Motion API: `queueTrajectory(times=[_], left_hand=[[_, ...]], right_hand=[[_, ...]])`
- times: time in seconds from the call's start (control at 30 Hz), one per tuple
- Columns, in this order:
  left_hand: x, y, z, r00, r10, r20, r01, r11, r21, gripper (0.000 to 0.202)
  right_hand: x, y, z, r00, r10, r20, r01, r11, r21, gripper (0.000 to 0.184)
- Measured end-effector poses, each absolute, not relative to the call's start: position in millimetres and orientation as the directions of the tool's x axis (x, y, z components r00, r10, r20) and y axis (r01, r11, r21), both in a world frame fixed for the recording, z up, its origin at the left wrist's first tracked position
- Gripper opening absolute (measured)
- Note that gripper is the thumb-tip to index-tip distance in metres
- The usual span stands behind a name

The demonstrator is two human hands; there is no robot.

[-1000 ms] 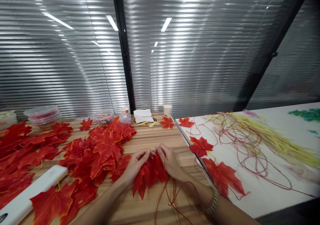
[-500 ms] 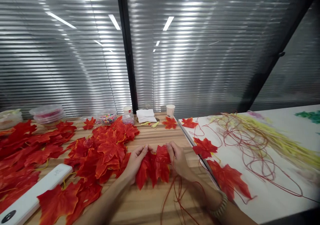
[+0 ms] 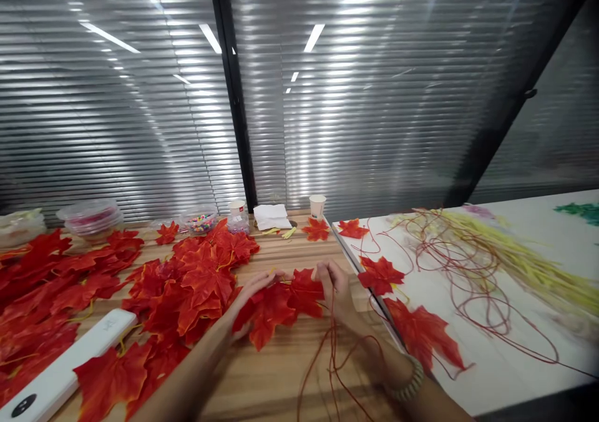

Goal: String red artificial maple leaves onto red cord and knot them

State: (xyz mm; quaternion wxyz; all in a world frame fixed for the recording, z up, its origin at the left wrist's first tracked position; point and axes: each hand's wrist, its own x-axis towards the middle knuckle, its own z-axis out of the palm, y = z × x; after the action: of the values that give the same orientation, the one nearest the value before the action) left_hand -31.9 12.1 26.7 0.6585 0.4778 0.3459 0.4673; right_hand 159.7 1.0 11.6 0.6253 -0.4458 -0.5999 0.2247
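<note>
left hand: the left hand, at the centre of the frame, curves around the leaf bunch, fingers along its upper edge; how firmly it grips cannot be told.
right hand: the right hand, just right of centre, has its fingers drawn together on the red cord, beside the bunch's right edge.
leaf bunch: the red leaf bunch sits between the hands, lower centre of the frame.
cord: it hangs from the right hand in loose loops toward the bottom edge.
leaf pile: a big leaf pile covers the wooden table left of the hands.
white bar: a white bar lies at the lower left, among leaves.
back of table: bead tub, white paper and paper cup, mid-frame.
white table: at right, the white table carries yellow strips and tangled cord.
</note>
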Motion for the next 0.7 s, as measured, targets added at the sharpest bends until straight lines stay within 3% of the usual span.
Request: queueTrajectory(times=[0.13,0.3,0.4,0.5,0.7], left_hand=[[-32.0,16.2,33.6,0.48,0.877,-0.02,-0.265,0.166,0.95,0.035],[-30.1,20.8,43.2,0.429,0.903,-0.014,-0.276,0.146,0.95,0.037],[-30.0,15.2,47.4,0.44,0.896,-0.061,-0.317,0.219,0.923,0.043],[-30.6,10.2,45.5,0.482,0.869,-0.109,-0.332,0.296,0.896,0.054],[-35.7,16.0,30.8,0.517,0.853,-0.068,-0.379,0.3,0.876,0.064]], right_hand=[[157.4,4.0,14.4,0.097,0.846,0.525,0.162,0.507,-0.847,0.025],[161.6,15.5,10.8,0.036,0.811,0.584,0.284,0.552,-0.784,0.023],[164.4,18.7,7.2,0.035,0.817,0.575,0.335,0.533,-0.777,0.022],[163.2,17.8,6.3,0.0,0.812,0.584,0.354,0.546,-0.759,0.019],[162.9,14.1,12.3,-0.009,0.802,0.598,0.357,0.561,-0.747,0.025]])
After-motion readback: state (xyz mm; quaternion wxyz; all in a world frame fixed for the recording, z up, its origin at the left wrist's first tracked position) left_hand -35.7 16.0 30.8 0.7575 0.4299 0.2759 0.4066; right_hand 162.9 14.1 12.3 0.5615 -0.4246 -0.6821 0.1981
